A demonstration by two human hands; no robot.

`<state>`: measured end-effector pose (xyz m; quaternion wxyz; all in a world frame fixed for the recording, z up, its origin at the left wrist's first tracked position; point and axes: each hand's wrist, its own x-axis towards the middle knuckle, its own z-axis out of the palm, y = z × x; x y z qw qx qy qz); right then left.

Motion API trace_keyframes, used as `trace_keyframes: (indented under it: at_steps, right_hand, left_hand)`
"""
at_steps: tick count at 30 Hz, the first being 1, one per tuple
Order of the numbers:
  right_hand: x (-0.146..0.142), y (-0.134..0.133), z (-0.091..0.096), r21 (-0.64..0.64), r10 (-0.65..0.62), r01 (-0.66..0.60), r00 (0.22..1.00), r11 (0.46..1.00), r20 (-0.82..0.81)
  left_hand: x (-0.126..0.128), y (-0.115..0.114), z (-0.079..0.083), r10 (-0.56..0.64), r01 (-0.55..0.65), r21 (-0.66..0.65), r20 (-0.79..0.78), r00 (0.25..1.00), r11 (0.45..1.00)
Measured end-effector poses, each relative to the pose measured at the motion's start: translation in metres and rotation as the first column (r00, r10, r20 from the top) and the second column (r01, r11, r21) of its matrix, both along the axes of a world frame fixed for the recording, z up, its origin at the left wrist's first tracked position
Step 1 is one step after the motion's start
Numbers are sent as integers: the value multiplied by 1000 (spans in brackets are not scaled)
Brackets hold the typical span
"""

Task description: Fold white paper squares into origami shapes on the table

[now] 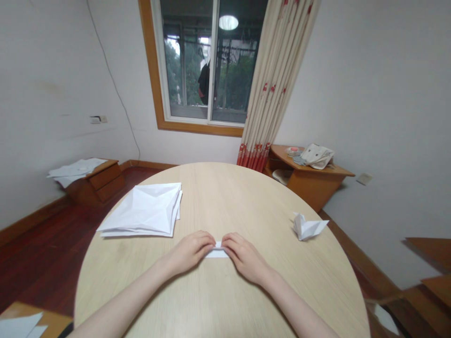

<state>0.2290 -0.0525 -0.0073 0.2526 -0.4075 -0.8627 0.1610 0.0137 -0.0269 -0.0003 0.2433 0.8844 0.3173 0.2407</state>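
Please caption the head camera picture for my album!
Left hand and right hand holding folded white paper on a round table.

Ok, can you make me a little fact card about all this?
Left hand: on the left part of a small folded white paper piece
Right hand: on the piece's right part
Surface: round, pale wooden table
Left side: stack of creased white paper sheets
Right side: angular folded white paper figure
Beyond: window in a brown frame, cream-and-red cloth curtain
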Motion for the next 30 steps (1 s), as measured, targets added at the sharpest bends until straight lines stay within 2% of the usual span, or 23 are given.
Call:
trace_keyframes:
  at_steps: [6, 17, 23, 30]
  right_hand:
    - [-4, 1, -5, -40, -61, 59, 997, 997, -53]
    - [-6, 5, -15, -123, -199, 181, 967, 976, -160]
    - [-7, 5, -17, -72, -173, 163, 970, 984, -172]
    - [-8, 3, -17, -39, -125, 122, 988, 992, -94]
  left_hand:
    - [1, 0, -3, 26, -22, -42, 96, 995, 999]
    - [8, -2, -12, 98, -95, -30, 114, 989, 995]
    - [10, -1, -18, 187, -185, -23, 84, 979, 982]
    - [11, -3, -14, 153, -153, 58, -7, 988, 987]
